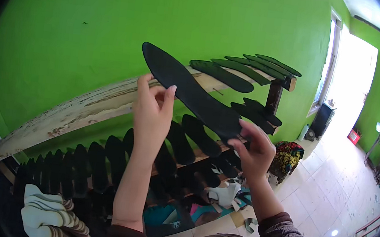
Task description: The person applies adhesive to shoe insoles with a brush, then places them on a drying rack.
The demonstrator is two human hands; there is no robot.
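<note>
A black shoe insole [190, 91] is held up between my two hands, slanting from upper left down to lower right. My left hand [154, 101] pinches its lower left edge near the middle, thumb in front and fingers partly hidden behind. At the narrower lower right end, my right hand [255, 149] grips the insole between thumb and fingers. Just behind it, several more black insoles [222, 75] lie side by side on the right part of a wooden plank shelf [94, 104].
Below the plank, a lower rack carries a long row of black insoles [97, 166]. Stacked pale sole-shaped pieces [45, 214] stand at lower left. Scraps of coloured material [198, 212] litter the floor under the rack. A patterned cloth bundle [287, 159] sits right, near a bright doorway [354, 80].
</note>
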